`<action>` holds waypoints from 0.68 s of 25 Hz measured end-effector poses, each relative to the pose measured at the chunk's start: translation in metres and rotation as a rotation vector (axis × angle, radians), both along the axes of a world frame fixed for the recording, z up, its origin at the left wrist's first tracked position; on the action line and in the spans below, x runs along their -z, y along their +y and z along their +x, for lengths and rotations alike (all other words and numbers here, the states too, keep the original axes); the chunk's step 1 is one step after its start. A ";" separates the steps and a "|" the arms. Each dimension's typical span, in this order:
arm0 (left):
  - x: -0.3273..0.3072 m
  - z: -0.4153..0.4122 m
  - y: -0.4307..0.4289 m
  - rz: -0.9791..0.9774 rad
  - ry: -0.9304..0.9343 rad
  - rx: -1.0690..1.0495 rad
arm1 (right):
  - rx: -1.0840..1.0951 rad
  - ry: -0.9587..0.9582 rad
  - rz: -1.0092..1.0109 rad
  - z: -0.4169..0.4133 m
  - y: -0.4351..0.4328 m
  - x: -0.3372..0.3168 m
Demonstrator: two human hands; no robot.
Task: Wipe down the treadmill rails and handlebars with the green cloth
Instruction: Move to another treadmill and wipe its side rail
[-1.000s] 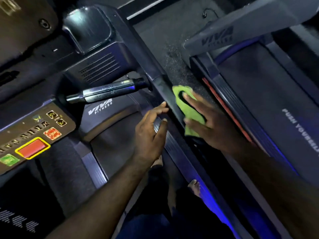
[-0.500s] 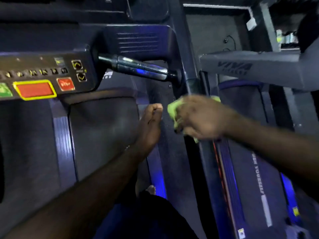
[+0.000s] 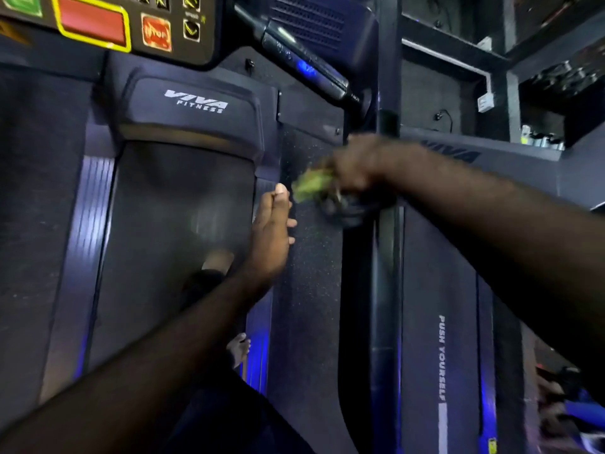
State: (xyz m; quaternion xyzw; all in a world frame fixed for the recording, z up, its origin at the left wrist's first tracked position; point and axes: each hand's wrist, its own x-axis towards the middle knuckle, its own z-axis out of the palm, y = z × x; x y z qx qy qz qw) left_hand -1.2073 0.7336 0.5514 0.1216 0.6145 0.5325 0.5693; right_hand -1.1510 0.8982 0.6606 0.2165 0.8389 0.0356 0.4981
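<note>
I am swinging my view up the treadmill (image 3: 183,208), so the console (image 3: 98,21) is now filling the upper left of the frame. The side rail (image 3: 386,306), where the cloth was lying flat a second ago, is running down the lower middle. The handlebar (image 3: 304,57), upper centre, is probably next. My right hand (image 3: 357,168), blurred, is gripping the green cloth (image 3: 311,186), now bunched at centre frame. My left hand (image 3: 271,234) is hovering relaxed just beside it, holding nothing

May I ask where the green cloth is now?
The green cloth is mid-frame in the head view, bunched in the right hand, just above the left hand.
</note>
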 end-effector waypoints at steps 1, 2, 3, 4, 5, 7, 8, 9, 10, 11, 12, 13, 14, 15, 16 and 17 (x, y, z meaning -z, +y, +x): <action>0.003 0.003 -0.004 -0.001 0.004 -0.013 | -0.008 0.085 0.088 0.002 0.006 0.007; 0.002 0.003 -0.008 -0.007 0.002 -0.025 | -0.050 0.140 0.112 0.009 -0.005 0.019; 0.001 0.003 -0.010 -0.007 -0.003 -0.033 | -0.065 0.158 0.099 0.017 -0.038 0.027; -0.001 0.002 -0.011 -0.004 -0.006 -0.034 | -0.060 0.133 0.009 0.027 -0.086 0.029; -0.003 0.002 -0.011 -0.003 -0.004 -0.027 | -0.140 0.082 -0.096 0.040 -0.130 0.027; -0.006 0.002 -0.011 -0.003 -0.012 -0.012 | -0.181 0.027 -0.170 0.048 -0.149 0.019; -0.006 0.003 -0.010 0.003 -0.021 -0.011 | -0.177 0.110 -0.127 0.044 -0.125 0.018; -0.006 0.005 -0.007 0.010 -0.022 -0.006 | -0.157 0.197 -0.046 0.035 -0.092 0.018; -0.005 0.008 -0.005 0.019 -0.021 0.006 | -0.157 0.274 0.066 0.026 -0.057 0.015; -0.003 0.013 -0.002 0.029 -0.030 0.018 | -0.135 0.380 0.197 0.020 -0.023 0.010; -0.003 0.016 0.003 0.033 -0.042 0.030 | -0.047 0.486 0.257 0.021 -0.002 0.004; -0.002 0.019 0.008 0.034 -0.047 0.040 | 0.033 0.603 0.270 0.032 0.001 0.005; -0.002 0.021 0.012 0.033 -0.048 0.047 | 0.066 0.702 0.257 0.050 -0.013 0.006; 0.001 0.022 0.017 0.029 -0.040 0.048 | 0.094 0.757 0.217 0.068 -0.041 0.008; 0.002 0.020 0.022 0.018 -0.036 0.056 | 0.105 0.803 0.193 0.082 -0.070 0.009; 0.005 0.018 0.027 0.009 -0.039 0.062 | 0.093 0.879 0.187 0.092 -0.077 0.013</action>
